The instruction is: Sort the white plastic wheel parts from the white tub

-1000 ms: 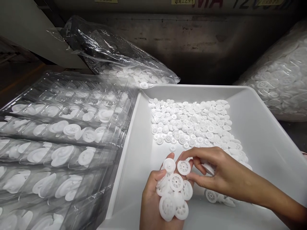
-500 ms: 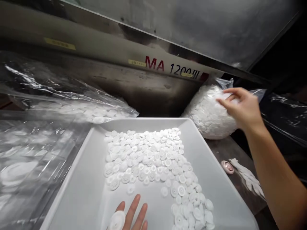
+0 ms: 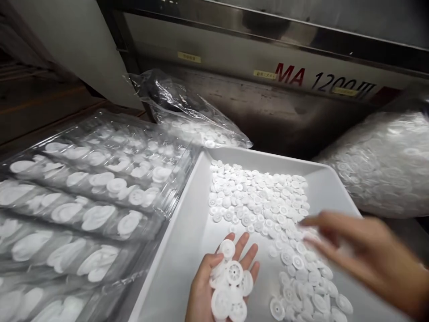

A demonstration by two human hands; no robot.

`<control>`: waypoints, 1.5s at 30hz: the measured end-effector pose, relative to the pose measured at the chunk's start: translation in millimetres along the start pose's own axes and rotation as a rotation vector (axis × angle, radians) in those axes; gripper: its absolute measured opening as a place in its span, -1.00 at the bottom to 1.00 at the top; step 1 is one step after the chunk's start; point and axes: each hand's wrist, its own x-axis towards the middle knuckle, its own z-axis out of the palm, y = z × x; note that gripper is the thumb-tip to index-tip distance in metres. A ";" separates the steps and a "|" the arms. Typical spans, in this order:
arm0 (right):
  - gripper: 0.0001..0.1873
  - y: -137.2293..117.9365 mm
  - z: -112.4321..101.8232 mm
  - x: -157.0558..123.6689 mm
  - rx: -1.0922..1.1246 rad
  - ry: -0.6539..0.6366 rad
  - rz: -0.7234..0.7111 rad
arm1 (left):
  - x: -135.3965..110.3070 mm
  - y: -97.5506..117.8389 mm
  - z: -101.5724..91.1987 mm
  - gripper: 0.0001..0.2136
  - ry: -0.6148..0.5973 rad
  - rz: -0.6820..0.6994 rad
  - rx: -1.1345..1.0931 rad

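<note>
In the white plastic tray (image 3: 174,273), loose white plastic gears (image 3: 258,201) spread from 12 o'clock to 5 o'clock; the open right hand (image 3: 362,250) hovers blurred at 3 o'clock, contact unclear, while the cupped left hand (image 3: 203,295), near the tray's left wall at 6 o'clock, holds a heap of gears (image 3: 231,279).

Right hand (image 3: 365,252) blurred (edges smeared), left hand (image 3: 201,299) cut off below, white gears (image 3: 231,286) overlapping, partly hidden

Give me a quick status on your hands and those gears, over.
Left hand cupped palm-up, holding white plastic gears. Right hand blurred, fingers spread over loose gears in the white tray. Clear blister tray alongside, left.
</note>
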 end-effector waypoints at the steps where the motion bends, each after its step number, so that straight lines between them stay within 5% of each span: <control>1: -0.80 -19.6 25.3 -6.3 0.004 -0.132 -0.103 | -0.2 -1.3 -1.0 -0.49 -0.007 0.004 -0.006; 3: -0.79 -48.5 63.4 -11.9 0.042 -0.241 -0.176 | -0.7 -3.3 -3.1 -0.50 -0.021 0.009 -0.008; 6: -0.80 -63.5 88.3 -9.9 0.040 -0.304 -0.207 | -0.8 -4.6 -5.4 -0.53 -0.060 0.001 -0.047; 9: -0.85 -58.3 92.2 -7.5 -0.013 -0.304 -0.333 | -0.7 -4.1 -6.9 -0.55 -0.112 -0.015 -0.105; 14: -0.79 -42.9 92.2 -10.2 -0.128 -0.124 -0.603 | -0.8 -2.4 -10.7 -0.57 -0.131 -0.045 -0.120; 19: -0.65 -29.5 95.1 -8.3 -0.169 -0.032 -0.681 | -1.2 -2.6 -9.7 -0.55 -0.112 -0.094 -0.123; 26: -0.73 -23.4 107.8 -1.2 0.318 0.044 -0.385 | -6.0 1.9 0.1 -0.60 -0.019 -0.108 -0.066; 40: -0.72 -37.7 105.2 -0.1 0.526 -0.130 0.146 | -3.0 -5.1 -0.9 -0.74 0.069 0.026 0.052; 45: -0.69 -41.6 102.7 -1.8 0.597 -0.166 0.266 | -1.4 -3.8 -7.4 -0.75 0.042 -0.027 0.039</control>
